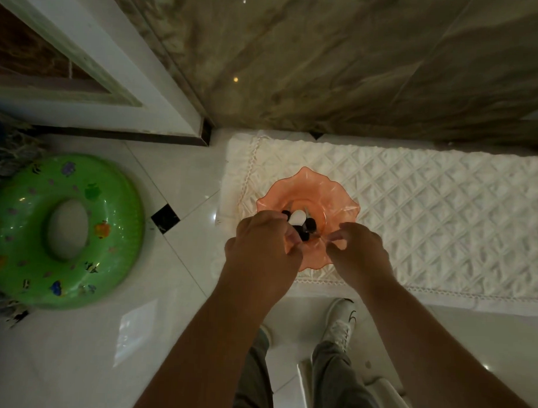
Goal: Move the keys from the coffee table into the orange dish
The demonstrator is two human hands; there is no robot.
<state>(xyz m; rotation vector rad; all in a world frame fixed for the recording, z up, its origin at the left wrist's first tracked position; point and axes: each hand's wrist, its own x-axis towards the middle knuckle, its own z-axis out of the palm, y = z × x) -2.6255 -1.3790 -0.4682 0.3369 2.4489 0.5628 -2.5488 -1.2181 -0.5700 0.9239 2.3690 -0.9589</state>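
Holding the keys [297,218] down in the dish [311,178], left hand [263,243] curled round them, you pinch the rim with your right hand [361,251], so only letting go looks left.

Dim, greenish indoor light, source unseen. Small glare spots on glossy floor tiles [212,215] and marble wall [235,79]. Near forearms [226,339] dark, slightly soft. Wide-angle bowing at edges; door frame [84,44] lines lean.

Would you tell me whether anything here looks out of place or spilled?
Only the green inflatable swim ring lying on the floor seems out of place. The orange dish sits upright on the quilted cloth, keys inside, nothing spilled.
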